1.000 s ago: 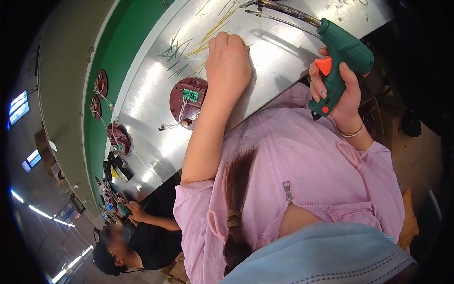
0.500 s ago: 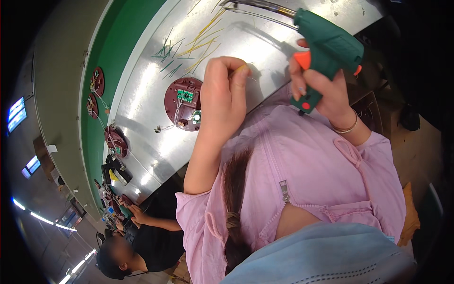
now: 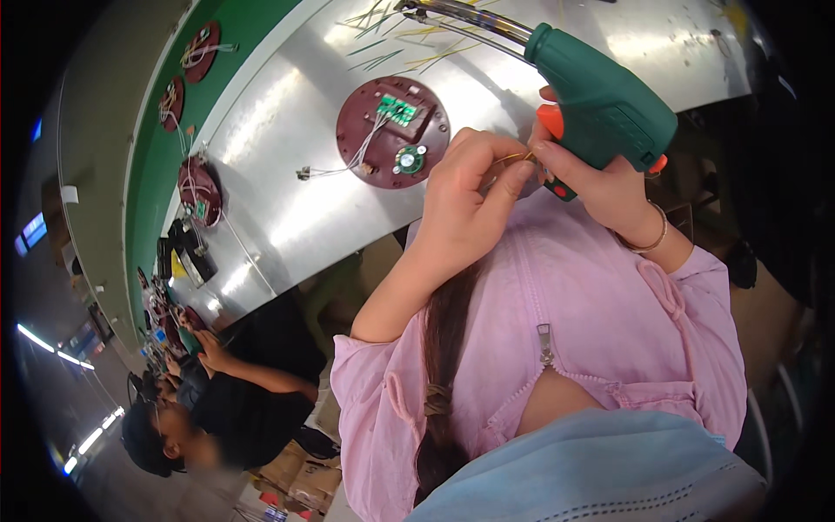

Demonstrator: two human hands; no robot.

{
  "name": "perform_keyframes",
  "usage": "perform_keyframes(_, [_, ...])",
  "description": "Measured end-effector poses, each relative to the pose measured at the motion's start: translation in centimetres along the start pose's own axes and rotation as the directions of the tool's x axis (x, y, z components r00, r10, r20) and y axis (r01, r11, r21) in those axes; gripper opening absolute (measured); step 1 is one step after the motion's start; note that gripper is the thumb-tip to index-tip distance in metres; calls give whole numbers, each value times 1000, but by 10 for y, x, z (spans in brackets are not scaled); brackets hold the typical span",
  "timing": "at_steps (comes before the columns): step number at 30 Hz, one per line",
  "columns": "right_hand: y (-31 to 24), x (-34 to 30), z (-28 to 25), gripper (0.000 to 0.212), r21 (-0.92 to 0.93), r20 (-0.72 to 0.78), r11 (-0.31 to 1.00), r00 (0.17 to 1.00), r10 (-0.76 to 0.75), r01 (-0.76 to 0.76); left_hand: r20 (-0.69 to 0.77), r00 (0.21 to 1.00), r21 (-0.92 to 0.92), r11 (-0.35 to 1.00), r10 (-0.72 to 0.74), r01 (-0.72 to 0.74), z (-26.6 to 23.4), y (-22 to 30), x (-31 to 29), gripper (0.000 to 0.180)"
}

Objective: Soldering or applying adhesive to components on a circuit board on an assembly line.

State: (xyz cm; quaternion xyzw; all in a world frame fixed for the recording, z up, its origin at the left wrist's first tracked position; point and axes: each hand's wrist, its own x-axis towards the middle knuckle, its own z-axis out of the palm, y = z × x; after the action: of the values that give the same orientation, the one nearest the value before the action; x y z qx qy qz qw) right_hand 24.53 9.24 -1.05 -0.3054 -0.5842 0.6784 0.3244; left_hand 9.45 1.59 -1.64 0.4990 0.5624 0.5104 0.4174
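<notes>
My right hand (image 3: 604,187) is wrapped round the grip of a green soldering gun (image 3: 609,100) with an orange trigger, its long metal tip pointing to the upper left. Between the fingertips of my left hand (image 3: 470,200) is a thin yellow wire (image 3: 513,157). The thumb and finger of my right hand meet its other end while the gun stays in the palm. Just left of my left hand lies a round maroon housing (image 3: 357,117) on the metal table. It carries a green circuit board (image 3: 397,110), a small round part (image 3: 409,159) and white leads with a connector.
Loose green and yellow wires (image 3: 435,59) lie beyond the housing. More maroon housings (image 3: 200,190) with leads stand along the green strip (image 3: 230,52) at the left. A co-worker in black (image 3: 261,374) works farther down the metal table (image 3: 296,213), beside black items (image 3: 187,252).
My hands have come together, the right fingertips now at the wire that the left hand holds. The view has shifted, so the housing appears higher and farther right.
</notes>
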Motion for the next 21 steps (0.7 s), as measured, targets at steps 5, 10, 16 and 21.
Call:
perform_keyframes(5, [-2,3,19,47,-7,61,998,996,65,-64,-89,992,120,990,89,-78,-20,1,-7,7])
perform_keyframes(10, [0,12,25,44,-153,194,988,979,65,-35,-152,951,298,930,271,-217,-39,-1,-14,8])
perform_keyframes(16, [0,16,15,39,-85,277,993,956,99,-78,-361,881,522,849,304,-79,-60,-19,-12,11])
perform_keyframes(21, [14,-1,-10,48,-266,262,962,965,7,65,-413,884,535,844,220,40,-67,-23,-3,9])
